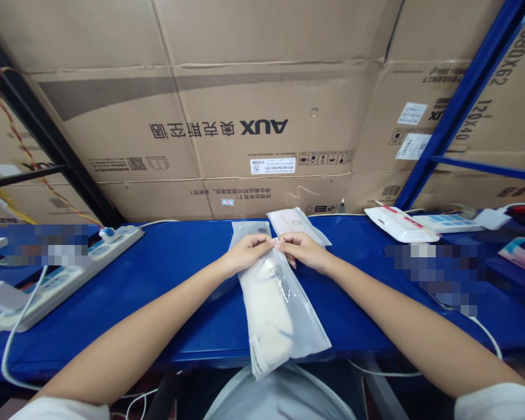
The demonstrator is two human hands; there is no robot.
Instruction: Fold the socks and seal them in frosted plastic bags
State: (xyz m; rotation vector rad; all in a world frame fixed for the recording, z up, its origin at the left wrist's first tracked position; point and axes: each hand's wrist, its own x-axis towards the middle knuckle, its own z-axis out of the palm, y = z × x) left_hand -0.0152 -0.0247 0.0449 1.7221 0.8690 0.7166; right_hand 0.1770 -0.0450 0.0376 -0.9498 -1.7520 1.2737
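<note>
A translucent plastic bag (pixel 304 318) with a pale cream item (pixel 269 309) inside lies toward me, its lower end reaching over the front edge of the blue table. My left hand (pixel 250 252) pinches the bag's top edge between thumb and fingers. Right beside it, my right hand (pixel 303 249) pinches the same edge, the thumbs almost touching. Behind my left hand lies another translucent bag (pixel 245 229). A flat white packet (pixel 296 223) rests just beyond my right hand. What the cream item is cannot be made out.
Power strips (pixel 118 242) and a white charger (pixel 4 296) with cables stand at the left. On the right are a white tray (pixel 398 224), another power strip (pixel 448 223) and a blurred-out device. Large cardboard (pixel 219 99) backs the blue table (pixel 166 291), between metal posts (pixel 464 105).
</note>
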